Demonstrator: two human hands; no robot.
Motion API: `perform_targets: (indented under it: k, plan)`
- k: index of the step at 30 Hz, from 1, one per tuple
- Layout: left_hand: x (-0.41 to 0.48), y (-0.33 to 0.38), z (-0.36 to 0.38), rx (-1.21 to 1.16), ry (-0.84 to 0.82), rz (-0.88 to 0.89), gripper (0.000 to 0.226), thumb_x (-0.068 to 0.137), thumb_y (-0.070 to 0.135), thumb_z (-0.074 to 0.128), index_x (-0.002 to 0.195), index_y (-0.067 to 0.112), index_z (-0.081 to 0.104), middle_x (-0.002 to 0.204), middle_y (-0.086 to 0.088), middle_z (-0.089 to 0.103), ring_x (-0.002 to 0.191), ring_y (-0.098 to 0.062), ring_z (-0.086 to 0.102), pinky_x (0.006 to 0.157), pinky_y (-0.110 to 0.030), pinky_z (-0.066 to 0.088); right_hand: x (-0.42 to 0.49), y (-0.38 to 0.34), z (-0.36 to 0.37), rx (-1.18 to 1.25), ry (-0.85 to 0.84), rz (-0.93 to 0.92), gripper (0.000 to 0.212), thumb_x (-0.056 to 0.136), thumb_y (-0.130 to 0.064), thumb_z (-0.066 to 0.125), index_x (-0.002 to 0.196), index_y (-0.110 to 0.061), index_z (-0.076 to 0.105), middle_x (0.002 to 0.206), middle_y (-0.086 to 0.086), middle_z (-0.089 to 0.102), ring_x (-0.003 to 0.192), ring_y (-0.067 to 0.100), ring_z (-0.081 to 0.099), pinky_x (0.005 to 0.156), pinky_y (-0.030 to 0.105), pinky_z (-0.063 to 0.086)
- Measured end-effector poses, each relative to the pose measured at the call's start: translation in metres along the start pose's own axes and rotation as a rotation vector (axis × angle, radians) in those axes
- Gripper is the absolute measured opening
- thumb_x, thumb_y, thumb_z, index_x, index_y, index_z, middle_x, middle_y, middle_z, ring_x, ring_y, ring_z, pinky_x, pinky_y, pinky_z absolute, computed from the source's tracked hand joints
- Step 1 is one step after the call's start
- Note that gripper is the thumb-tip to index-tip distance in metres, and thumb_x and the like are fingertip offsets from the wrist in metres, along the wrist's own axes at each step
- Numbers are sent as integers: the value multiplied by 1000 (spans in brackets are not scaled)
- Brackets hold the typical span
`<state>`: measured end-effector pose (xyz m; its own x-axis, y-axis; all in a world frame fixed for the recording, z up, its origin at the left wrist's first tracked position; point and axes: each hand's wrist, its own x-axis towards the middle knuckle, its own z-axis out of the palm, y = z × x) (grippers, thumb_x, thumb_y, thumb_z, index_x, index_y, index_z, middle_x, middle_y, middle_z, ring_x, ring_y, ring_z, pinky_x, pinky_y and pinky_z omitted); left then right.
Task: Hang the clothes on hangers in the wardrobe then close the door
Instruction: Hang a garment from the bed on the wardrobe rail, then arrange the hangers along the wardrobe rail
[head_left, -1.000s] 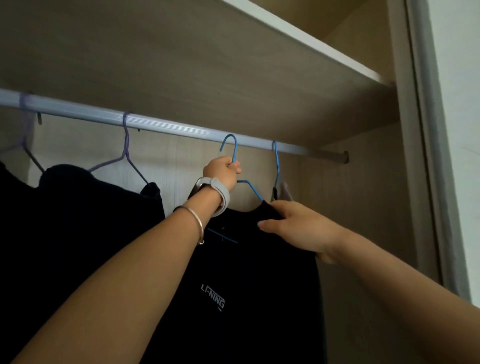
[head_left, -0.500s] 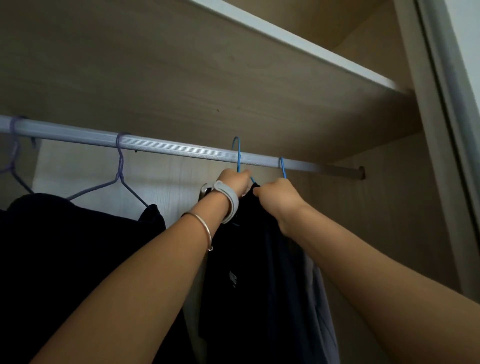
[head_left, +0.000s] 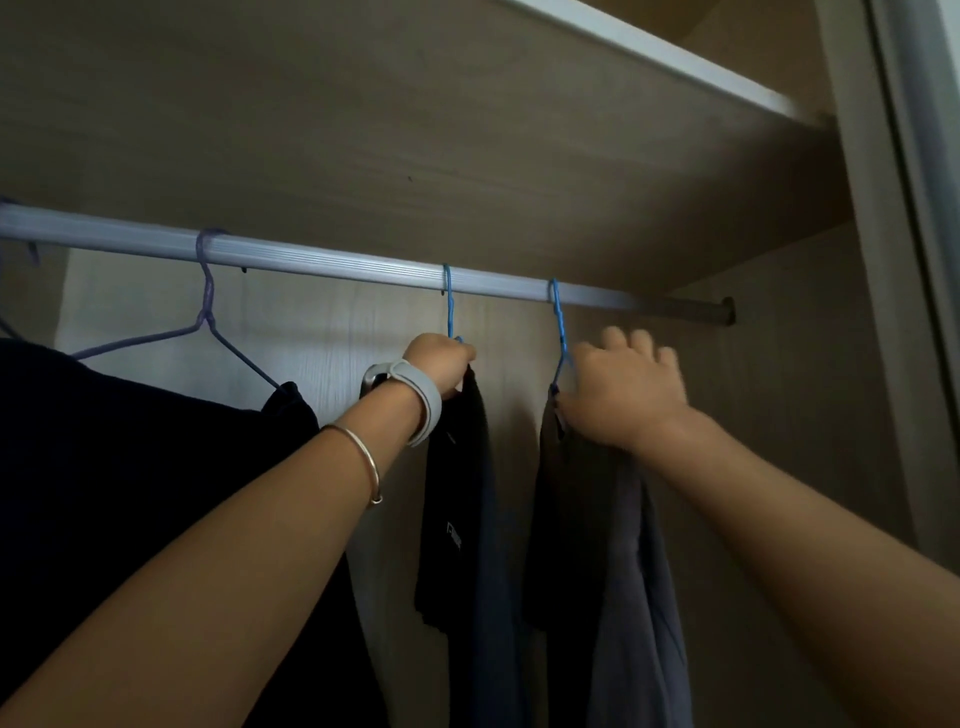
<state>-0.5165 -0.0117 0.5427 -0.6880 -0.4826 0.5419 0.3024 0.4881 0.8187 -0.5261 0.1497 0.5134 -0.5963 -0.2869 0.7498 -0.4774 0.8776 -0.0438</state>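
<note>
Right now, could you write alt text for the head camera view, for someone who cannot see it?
Two bare arms reach up into a wardrobe: the left hand grips a blue hanger carrying a dark shirt on the rail, while the right hand touches a second blue hanger with a grey garment. A purple hanger hangs further left.

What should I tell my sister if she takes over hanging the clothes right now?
Left hand: closed on the neck of the blue hanger carrying the dark shirt; its hook is over the rail.
Right hand: at the second blue hanger, fingers loosely spread, touching the grey garment.
Done: both hangers are on the rail, as is the purple hanger with dark clothes.
Left: let go, check for more clothes, close the door.
</note>
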Motion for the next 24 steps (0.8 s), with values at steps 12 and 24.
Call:
perform_targets:
  k: [12,24]
  plan:
    - [-28,-2,-2,486,-14,26,25,87,6,40,62,8,40,62,-7,40,54,-21,41,49,-25,35,13,70,40,358,-147,150,35,91,-33,44,108,-8,62,114,17,62,105,37,57,86,39,48]
    - [-58,14,-19,771,143,-9,34,94,22,42,105,-4,60,97,-24,64,80,-34,58,57,-28,41,9,72,34,174,-152,95,37,92,-32,40,125,-20,54,128,12,55,120,33,50,92,42,37]
